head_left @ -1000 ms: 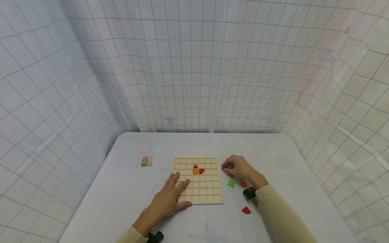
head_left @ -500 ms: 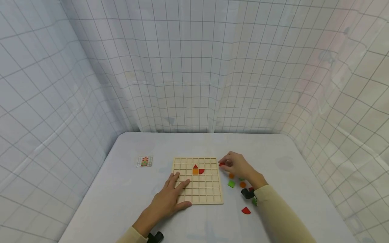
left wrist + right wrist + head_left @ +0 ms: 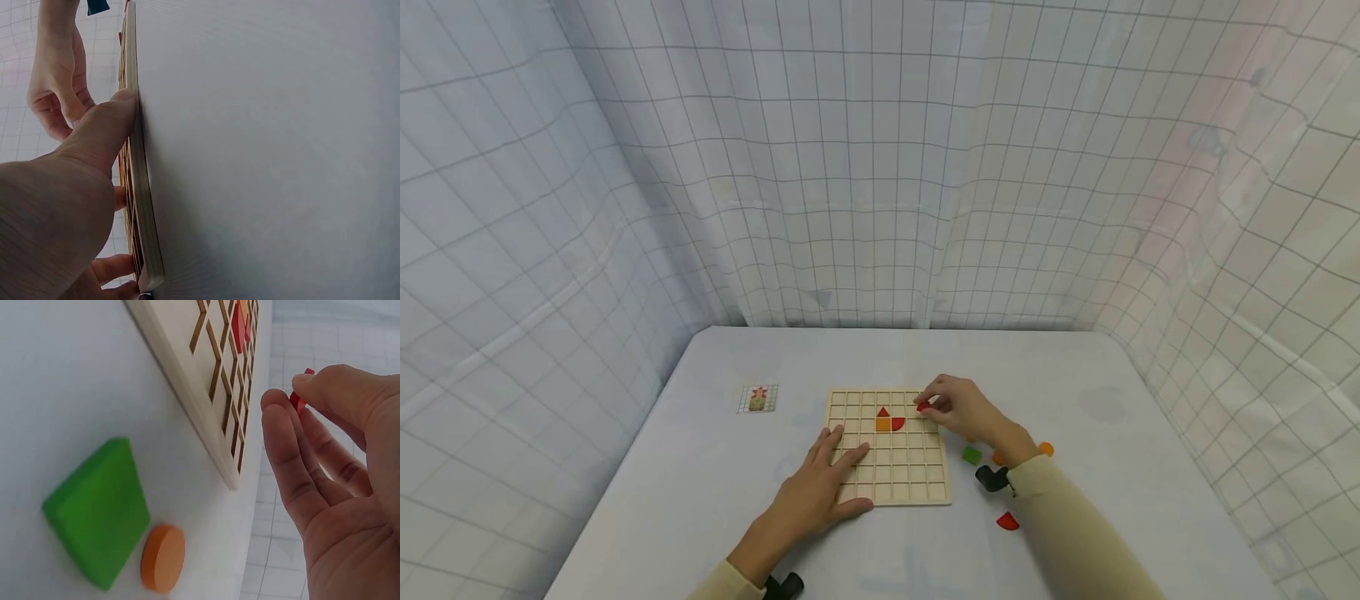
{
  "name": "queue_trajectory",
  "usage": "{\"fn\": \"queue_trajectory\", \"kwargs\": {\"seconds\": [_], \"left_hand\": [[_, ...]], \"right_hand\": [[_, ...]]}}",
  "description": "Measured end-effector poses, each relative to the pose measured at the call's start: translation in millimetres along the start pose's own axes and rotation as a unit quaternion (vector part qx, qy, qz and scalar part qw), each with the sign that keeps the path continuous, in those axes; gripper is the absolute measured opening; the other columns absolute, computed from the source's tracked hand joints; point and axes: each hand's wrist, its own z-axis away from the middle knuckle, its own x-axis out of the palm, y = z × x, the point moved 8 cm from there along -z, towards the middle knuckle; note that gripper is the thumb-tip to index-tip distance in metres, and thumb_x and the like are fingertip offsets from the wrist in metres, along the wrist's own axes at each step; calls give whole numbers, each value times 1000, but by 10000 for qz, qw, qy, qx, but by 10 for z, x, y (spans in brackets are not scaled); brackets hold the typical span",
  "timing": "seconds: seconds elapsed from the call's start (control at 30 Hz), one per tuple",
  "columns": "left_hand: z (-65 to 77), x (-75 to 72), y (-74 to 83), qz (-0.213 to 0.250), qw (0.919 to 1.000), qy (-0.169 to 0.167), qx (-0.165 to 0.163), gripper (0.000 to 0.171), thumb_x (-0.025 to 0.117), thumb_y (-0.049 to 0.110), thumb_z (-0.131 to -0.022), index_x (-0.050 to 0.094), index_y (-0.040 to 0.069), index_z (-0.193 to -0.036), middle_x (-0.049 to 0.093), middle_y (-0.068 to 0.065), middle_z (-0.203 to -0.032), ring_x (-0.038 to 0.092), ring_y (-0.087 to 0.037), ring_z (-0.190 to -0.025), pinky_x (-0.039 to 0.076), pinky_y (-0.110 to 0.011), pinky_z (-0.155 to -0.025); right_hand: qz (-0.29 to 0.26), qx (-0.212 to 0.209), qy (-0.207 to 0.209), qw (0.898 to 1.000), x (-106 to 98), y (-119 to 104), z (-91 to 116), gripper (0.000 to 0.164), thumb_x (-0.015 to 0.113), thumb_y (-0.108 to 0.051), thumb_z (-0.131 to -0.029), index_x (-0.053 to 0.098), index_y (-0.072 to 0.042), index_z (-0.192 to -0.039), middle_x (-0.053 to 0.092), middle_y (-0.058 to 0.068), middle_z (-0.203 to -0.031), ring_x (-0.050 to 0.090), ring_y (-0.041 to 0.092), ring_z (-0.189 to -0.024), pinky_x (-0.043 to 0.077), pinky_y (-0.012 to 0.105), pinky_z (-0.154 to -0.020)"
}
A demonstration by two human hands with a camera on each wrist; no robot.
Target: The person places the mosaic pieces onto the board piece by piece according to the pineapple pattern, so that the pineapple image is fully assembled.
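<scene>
A pale wooden grid board (image 3: 910, 467) lies on the table. In its cells sit a red triangle (image 3: 883, 412), an orange square (image 3: 883, 424) and a red quarter-circle (image 3: 898, 423). My left hand (image 3: 811, 492) rests with spread fingers on the board's lower left, its thumb at the near edge in the left wrist view. Over the board's upper right, my right hand (image 3: 966, 410) pinches a small red piece (image 3: 298, 400) between thumb and fingers. Its exact shape is mostly hidden.
Right of the board lie a green square (image 3: 972, 455), an orange disc (image 3: 164, 558), another orange disc (image 3: 1047, 448) and a red quarter-circle piece (image 3: 1008, 521). My right forearm covers part of this group. A small picture card (image 3: 757, 398) lies left of the board.
My right hand has moved left with the red piece, from beside the board to above its upper right. The left hand has stayed in place.
</scene>
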Motion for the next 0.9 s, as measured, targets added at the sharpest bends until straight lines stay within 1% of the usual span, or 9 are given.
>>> {"fn": "queue_trajectory", "kwargs": {"seconds": [0.07, 0.13, 0.3, 0.43, 0.57, 0.67, 0.77, 0.9], "left_hand": [[1, 5, 0, 3, 10000, 0, 0, 90, 90, 66, -96, 61, 26, -171, 36, -27, -187, 32, -56, -176, 65, -77, -100], [2, 6, 2, 11, 10000, 8, 8, 90, 91, 66, -95, 62, 26, -170, 36, -27, -187, 32, -56, -176, 66, -76, -100], [4, 5, 4, 36, 10000, 21, 33, 90, 91, 66, -95, 62, 26, -170, 36, -28, -187, 32, -57, -176, 66, -76, -100], [8, 2, -3, 54, 10000, 19, 20, 89, 91, 66, -96, 62, 26, -170, 35, -27, -188, 32, -57, -176, 66, -76, -101], [16, -4, -8, 69, 10000, 27, 22, 89, 90, 65, -96, 62, 26, -170, 35, -28, -188, 31, -57, -176, 66, -76, -100], [18, -13, -4, 91, 9999, 43, 43, 89, 90, 65, -96, 62, 25, -170, 35, -28, -188, 32, -58, -176, 66, -76, -98], [20, -17, -2, 96, 9999, 41, 55, 88, 90, 64, -97, 62, 25, -170, 36, -29, -187, 32, -58, -176, 66, -75, -98], [19, -15, -3, 102, 9999, 17, 64, 87, 90, 63, -98, 62, 24, -170, 36, -29, -187, 31, -59, -176, 66, -75, -99]], "right_hand": [[-29, -155, 7, 9999, 29, -52, -29, 20, 81, -7, -110, 86, -6, -129, 79, 8, -124, 87, 21, -107, 67, 24, -90], [-56, -220, 10, 9997, 58, -95, -53, 20, 81, -6, -109, 86, -6, -129, 80, 9, -123, 87, 21, -105, 68, 25, -91], [-187, -163, -48, 9997, 158, -166, -118, 20, 84, -9, -108, 87, -7, -128, 79, 6, -123, 87, 18, -106, 69, 25, -96], [-309, -271, -19, 9992, 246, -230, -180, 17, 88, -12, -106, 88, -8, -123, 78, 6, -121, 87, 19, -105, 69, 25, -95], [-349, -435, 6, 9984, 338, -287, -246, 13, 88, -14, -106, 91, -10, -118, 76, 7, -121, 85, 18, -104, 69, 24, -93], [-309, -468, -50, 9984, 402, -323, -285, 12, 87, -13, -107, 92, -10, -117, 73, 8, -123, 82, 16, -104, 68, 23, -93], [-196, -505, -113, 9985, 443, -377, -307, 12, 87, -10, -107, 92, -9, -118, 73, 9, -123, 82, 19, -105, 69, 25, -94], [-3, -546, -191, 9983, 496, -432, -336, 18, 85, -8, -107, 90, -8, -124, 77, 9, -119, 81, 22, -107, 68, 26, -95]]}}
